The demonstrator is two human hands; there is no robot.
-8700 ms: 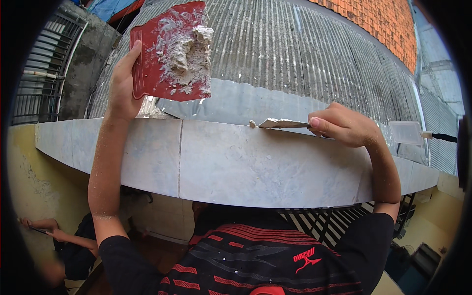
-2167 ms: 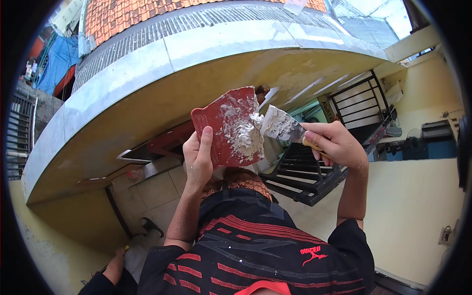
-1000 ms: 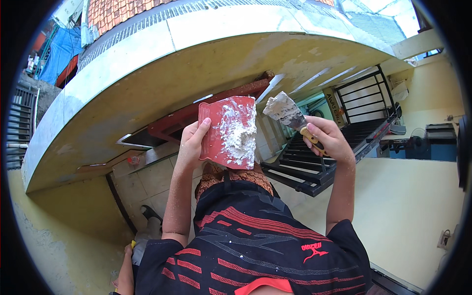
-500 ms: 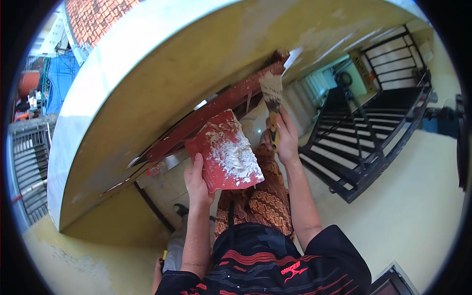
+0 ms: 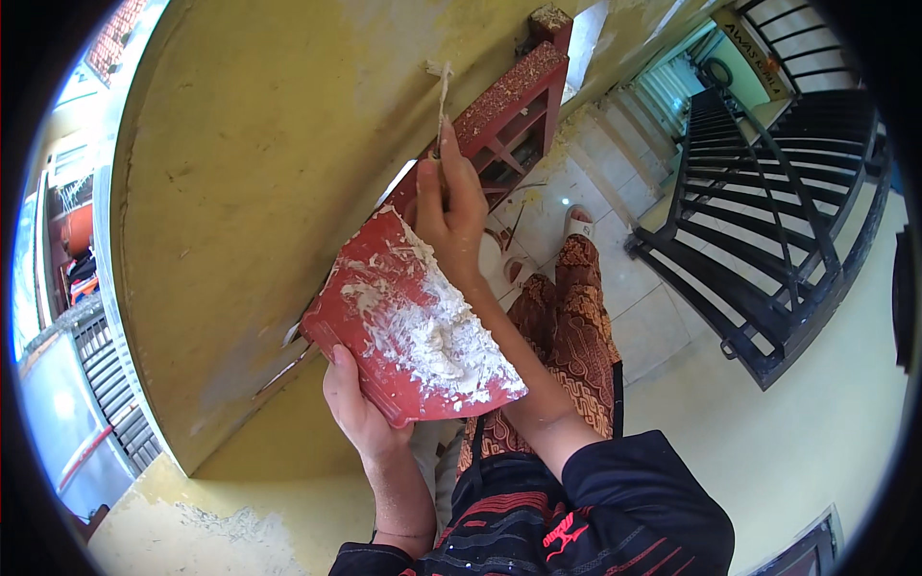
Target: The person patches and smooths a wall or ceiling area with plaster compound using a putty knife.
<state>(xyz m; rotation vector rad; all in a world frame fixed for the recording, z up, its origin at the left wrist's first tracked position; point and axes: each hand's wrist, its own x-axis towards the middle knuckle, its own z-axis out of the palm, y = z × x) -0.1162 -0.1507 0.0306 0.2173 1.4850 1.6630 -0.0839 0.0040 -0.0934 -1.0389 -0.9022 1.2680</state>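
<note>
My left hand (image 5: 357, 408) grips the lower left edge of a red sheet (image 5: 355, 317), thumb on top. White, lumpy filler paste (image 5: 442, 341) is spread over its middle and right side. Beyond the sheet, my right hand (image 5: 449, 206) is closed round a putty knife (image 5: 442, 110). The blade is seen nearly edge-on, with pale paste along it, and its tip is at or very near the yellow wall (image 5: 269, 144). My fingers hide most of the handle. My right forearm passes partly behind the sheet.
A red wooden frame (image 5: 514, 91) with a speckled top runs along the wall just beyond my right hand. Black metal railings (image 5: 768, 250) stand on the right. Pale floor tiles (image 5: 643, 331) lie below, around my sandalled feet. A grey metal gate (image 5: 106, 384) is at far left.
My right hand has swung left and brought the putty knife from open air to the wall. The red sheet has come closer, and the view has shifted, with the wall filling more of it.
</note>
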